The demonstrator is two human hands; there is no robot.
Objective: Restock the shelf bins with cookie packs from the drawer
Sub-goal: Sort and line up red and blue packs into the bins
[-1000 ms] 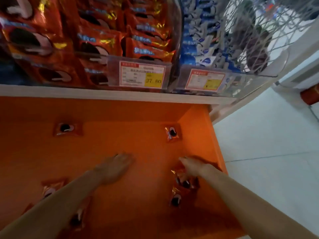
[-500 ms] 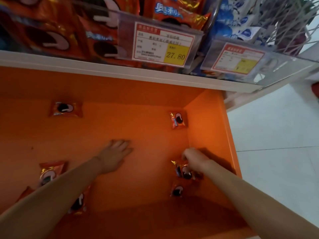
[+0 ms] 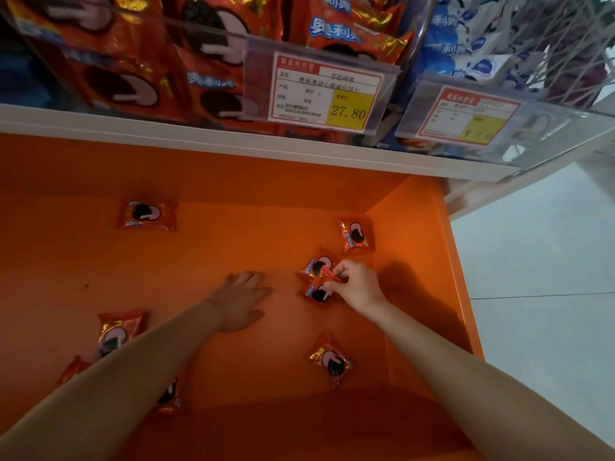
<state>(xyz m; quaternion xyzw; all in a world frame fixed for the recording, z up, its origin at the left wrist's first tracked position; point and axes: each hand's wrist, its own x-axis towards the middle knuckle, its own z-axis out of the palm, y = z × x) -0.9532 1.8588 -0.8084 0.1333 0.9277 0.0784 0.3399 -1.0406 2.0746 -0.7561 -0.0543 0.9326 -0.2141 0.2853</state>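
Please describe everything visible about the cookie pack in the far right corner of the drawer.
The cookie pack is a small orange-red pouch of shiny foil-like film with crimped ends and gold glints. It shows a dark sandwich cookie picture and blue lettering. It looks sealed and lies flat on the orange drawer floor, near the right wall. Neither hand touches it.
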